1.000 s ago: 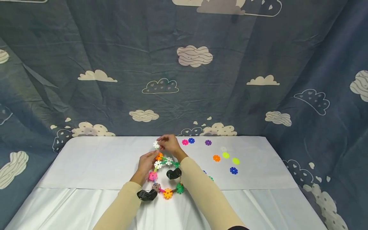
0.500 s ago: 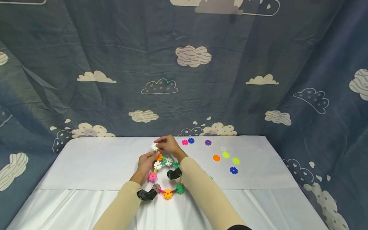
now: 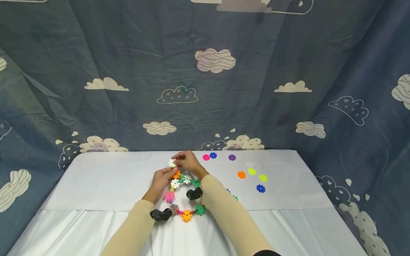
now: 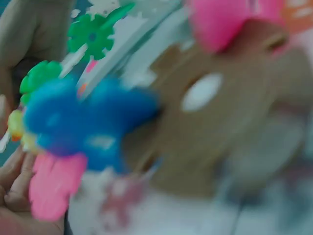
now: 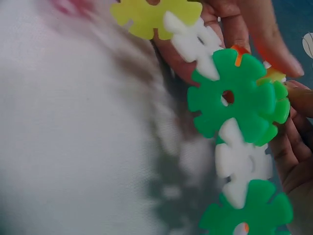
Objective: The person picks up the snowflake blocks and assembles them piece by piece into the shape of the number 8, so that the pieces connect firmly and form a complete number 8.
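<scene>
White table [image 3: 105,185]; chain [image 3: 169,197] of notched discs, multicoloured (rather flower-like); left hand [image 3: 161,182] pinching chain, right hand [image 3: 190,164] white disc [image 3: 172,163].

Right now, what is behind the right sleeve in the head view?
A blue disc and a green disc peek past the right sleeve, which partly hides the linked discs; anything fully covered can't be seen.

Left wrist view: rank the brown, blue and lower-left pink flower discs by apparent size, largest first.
1. Brown flower disc
2. Blue flower disc
3. Lower-left pink flower disc
Nearness to the camera may exaggerate brown's lead.
</scene>
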The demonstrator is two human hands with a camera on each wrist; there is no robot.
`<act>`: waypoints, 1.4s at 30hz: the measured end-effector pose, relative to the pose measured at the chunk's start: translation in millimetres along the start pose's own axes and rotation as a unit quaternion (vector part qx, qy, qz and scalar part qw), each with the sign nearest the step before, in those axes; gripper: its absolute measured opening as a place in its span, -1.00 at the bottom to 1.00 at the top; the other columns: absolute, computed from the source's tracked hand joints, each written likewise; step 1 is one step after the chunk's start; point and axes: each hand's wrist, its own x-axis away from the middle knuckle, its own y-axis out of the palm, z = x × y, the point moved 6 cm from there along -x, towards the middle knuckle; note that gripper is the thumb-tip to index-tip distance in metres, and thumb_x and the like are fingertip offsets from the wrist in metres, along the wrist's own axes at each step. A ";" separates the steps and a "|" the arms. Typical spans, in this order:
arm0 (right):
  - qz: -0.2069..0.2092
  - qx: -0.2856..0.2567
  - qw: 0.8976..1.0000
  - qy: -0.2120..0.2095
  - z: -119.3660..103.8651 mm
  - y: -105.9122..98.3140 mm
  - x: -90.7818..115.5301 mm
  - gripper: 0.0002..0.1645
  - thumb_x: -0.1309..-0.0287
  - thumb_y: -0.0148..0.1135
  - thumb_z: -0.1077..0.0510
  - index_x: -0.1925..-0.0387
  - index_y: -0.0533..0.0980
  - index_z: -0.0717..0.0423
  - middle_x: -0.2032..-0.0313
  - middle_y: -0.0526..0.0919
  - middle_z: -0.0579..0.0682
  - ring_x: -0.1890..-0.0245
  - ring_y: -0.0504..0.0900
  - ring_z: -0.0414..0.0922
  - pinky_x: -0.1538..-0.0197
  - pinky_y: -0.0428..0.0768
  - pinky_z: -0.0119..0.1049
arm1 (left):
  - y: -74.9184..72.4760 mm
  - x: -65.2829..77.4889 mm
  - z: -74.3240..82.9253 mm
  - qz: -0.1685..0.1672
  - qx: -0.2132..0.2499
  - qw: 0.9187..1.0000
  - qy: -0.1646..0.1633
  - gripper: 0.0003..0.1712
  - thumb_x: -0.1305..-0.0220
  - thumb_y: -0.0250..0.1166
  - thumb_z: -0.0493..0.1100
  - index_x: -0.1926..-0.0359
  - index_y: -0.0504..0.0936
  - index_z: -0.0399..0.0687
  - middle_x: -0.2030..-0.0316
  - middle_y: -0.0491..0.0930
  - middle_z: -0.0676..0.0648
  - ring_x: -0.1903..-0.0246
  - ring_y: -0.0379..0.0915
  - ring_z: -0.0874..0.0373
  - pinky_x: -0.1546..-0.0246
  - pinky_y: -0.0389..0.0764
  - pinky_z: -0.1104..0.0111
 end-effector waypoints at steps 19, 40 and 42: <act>-0.009 0.072 0.997 -0.005 1.1 -32.1 35.9 -0.66 -0.17 0.32 0.21 0.04 0.60 0.29 0.26 0.64 0.07 0.29 0.59 0.01 0.31 0.60 -0.25 | -24.2 -10.9 -6.5 0.018 0.107 0.992 -0.065 -0.64 -0.43 0.11 -0.22 -0.10 0.42 -0.42 0.10 0.55 -0.19 0.28 0.50 0.23 0.20 0.62 0.51; 0.031 0.245 0.962 0.113 68.9 -121.1 146.1 -0.68 0.13 0.54 0.27 0.32 0.56 0.06 0.39 0.48 -0.06 0.32 0.40 -0.10 0.22 0.47 -0.30 | -14.5 -15.2 -1.2 0.003 0.079 0.994 -0.076 -0.62 -0.46 0.07 -0.21 -0.15 0.41 -0.40 -0.08 0.47 -0.29 0.17 0.45 0.17 0.07 0.58 0.48; 0.035 0.235 0.965 0.107 69.7 -122.8 145.9 -0.68 0.14 0.53 0.29 0.35 0.55 0.05 0.42 0.49 -0.06 0.35 0.41 -0.11 0.24 0.46 -0.31 | -13.6 -13.7 -2.9 0.003 0.083 0.994 -0.074 -0.63 -0.45 0.08 -0.22 -0.13 0.43 -0.40 -0.04 0.49 -0.27 0.20 0.45 0.18 0.13 0.59 0.51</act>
